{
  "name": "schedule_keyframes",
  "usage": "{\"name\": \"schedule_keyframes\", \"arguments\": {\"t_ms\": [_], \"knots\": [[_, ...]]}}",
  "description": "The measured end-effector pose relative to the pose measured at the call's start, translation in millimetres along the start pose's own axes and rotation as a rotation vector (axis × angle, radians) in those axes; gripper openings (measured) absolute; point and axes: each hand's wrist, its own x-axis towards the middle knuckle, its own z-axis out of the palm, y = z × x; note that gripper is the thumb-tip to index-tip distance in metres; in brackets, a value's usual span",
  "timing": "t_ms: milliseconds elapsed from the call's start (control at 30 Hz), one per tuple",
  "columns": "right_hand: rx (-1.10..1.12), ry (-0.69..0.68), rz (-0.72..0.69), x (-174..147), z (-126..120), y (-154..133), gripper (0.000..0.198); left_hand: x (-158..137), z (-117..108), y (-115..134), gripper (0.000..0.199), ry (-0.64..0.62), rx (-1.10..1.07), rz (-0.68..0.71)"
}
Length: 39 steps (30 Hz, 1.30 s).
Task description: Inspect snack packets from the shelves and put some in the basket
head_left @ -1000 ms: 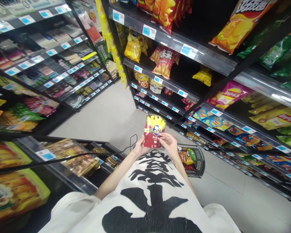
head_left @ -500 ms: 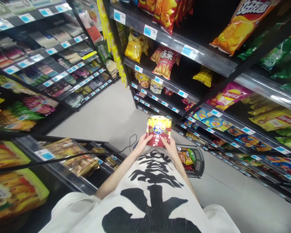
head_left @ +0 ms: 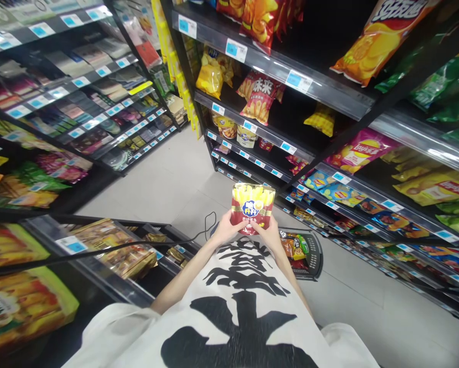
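Note:
A red and yellow snack bag (head_left: 251, 207), printed with fries and a blue logo, is held upright in front of my body. My left hand (head_left: 229, 228) grips its lower left side, and my right hand (head_left: 266, 231) grips its lower right side. Both thumbs lie across the front near the bottom, almost meeting; the other fingers are hidden behind the bag. On the floor just beyond my right forearm is a dark shopping basket (head_left: 315, 255) with several colourful packets (head_left: 295, 246) in it.
A tall shelf of chip bags (head_left: 361, 153) runs along the right. At the left stand low racks with packaged food (head_left: 112, 245) and a shelf of small goods (head_left: 83, 82). Grey floor (head_left: 164, 179) lies between them. A black cable (head_left: 191, 238) crosses at the left.
The bag has turned slightly, its front now less glared and its logo clearer. My thumbs have slid inward and closer together along its lower front.

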Motion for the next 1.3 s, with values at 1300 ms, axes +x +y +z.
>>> {"name": "schedule_keyframes", "arguments": {"t_ms": [1300], "knots": [[0.345,-0.098,0.035,7,-4,11,0.05,3,-4,-10,0.048,-0.035,-0.337,-0.059]]}}
